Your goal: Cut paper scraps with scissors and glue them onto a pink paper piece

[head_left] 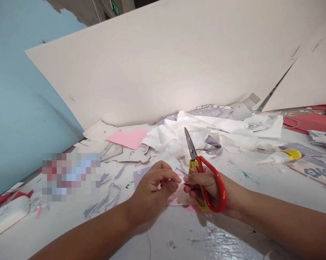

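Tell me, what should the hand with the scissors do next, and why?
Probably the right hand should lower the scissors to the pink paper, since the blades point up, away from it, and the left hand sits beside it.

The scissors (191, 146) have a dull grey metal blade and glossy red and yellow plastic handles. At 12 o'clock lies soft, crumpled white cloth (184, 133); at 11 o'clock, smooth matt pink paper (127, 139). The milky plastic bottle (281, 157) at 2 o'clock has a slight sheen. The counter (228, 242) looks glossy and roughly smeared at 6 o'clock.
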Action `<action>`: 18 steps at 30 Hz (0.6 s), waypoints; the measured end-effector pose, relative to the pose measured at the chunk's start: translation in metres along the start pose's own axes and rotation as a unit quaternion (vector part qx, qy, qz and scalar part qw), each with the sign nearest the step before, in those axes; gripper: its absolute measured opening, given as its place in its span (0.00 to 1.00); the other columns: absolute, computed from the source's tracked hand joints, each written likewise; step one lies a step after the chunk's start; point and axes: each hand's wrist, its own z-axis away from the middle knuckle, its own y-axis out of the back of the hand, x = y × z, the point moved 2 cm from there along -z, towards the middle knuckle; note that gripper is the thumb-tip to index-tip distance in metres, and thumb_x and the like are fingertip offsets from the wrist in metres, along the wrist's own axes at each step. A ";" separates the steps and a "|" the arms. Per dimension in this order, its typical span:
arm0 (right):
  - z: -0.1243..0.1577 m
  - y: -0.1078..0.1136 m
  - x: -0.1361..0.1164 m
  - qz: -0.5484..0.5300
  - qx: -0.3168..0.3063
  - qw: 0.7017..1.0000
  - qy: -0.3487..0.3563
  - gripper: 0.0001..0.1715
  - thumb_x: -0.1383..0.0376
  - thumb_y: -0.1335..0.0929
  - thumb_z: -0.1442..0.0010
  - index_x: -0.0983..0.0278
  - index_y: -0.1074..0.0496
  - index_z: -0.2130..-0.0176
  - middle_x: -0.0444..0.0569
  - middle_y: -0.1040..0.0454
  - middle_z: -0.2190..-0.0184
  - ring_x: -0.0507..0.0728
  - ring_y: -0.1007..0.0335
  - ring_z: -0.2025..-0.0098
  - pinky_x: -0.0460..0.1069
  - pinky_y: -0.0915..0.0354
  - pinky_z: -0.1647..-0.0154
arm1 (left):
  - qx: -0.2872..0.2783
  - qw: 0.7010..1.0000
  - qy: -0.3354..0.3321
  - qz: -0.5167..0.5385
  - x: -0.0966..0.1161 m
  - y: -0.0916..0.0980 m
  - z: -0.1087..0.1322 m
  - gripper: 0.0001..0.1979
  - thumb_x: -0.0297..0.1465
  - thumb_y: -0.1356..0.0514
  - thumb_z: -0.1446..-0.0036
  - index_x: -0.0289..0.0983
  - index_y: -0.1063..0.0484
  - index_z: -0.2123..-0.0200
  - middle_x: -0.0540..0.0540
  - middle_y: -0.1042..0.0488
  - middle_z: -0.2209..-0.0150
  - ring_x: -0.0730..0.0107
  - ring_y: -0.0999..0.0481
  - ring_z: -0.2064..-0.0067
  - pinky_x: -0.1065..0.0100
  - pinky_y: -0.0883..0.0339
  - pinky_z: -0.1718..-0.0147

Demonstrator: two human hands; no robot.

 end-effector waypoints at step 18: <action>0.017 -0.008 -0.005 0.186 0.061 0.965 0.175 0.09 0.60 0.32 0.50 0.61 0.36 0.71 0.39 0.35 0.76 0.52 0.34 0.72 0.46 0.32 0.74 | 0.035 0.982 0.186 -0.002 0.002 -0.011 0.000 0.08 0.36 0.42 0.49 0.38 0.29 0.74 0.51 0.31 0.75 0.75 0.37 0.73 0.74 0.40 0.75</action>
